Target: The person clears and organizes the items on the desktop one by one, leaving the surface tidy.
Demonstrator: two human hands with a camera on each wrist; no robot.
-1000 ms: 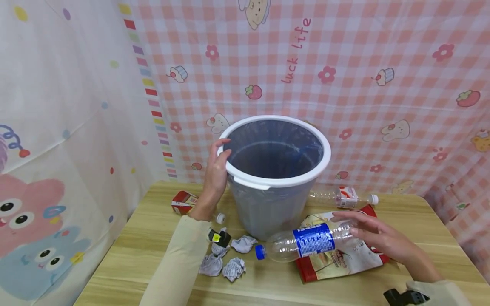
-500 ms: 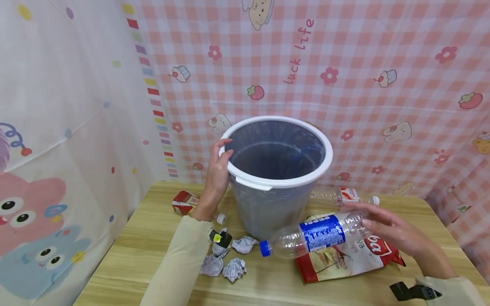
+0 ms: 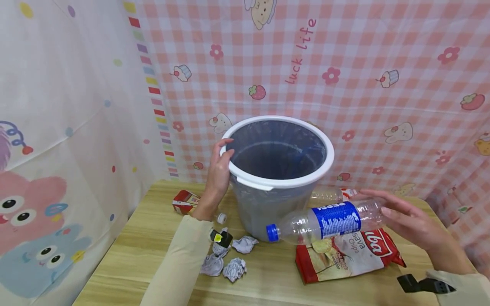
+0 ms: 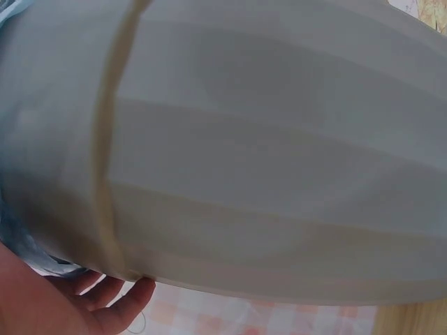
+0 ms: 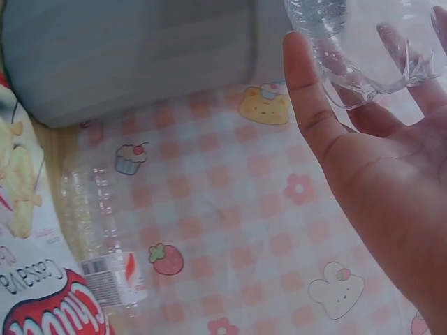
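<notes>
A grey trash can (image 3: 273, 208) with a white rim and a clear liner stands on the table. My left hand (image 3: 219, 172) grips its rim at the left, thumb and a finger showing over the edge; in the left wrist view its fingers (image 4: 129, 305) lie against the can's side. My right hand (image 3: 407, 221) holds a clear plastic bottle (image 3: 333, 222) by its base end, thumb on the near side and fingers behind. The bottle has a blue label and blue cap, lies nearly level above the chips bag (image 3: 346, 255), and its cap points left, in front of the can.
Several crumpled paper balls (image 3: 234, 269) lie in front of the can. A red carton (image 3: 185, 202) and a white-capped bottle (image 3: 221, 218) are left of it, partly behind my left arm. Another clear bottle (image 3: 325, 195) lies behind at the right. A checked cloth (image 3: 360, 97) hangs behind the table.
My right hand has lifted the blue-capped bottle up and to the right, off the chips bag, uncovering more of the bag. My left hand stays on the can's rim.
</notes>
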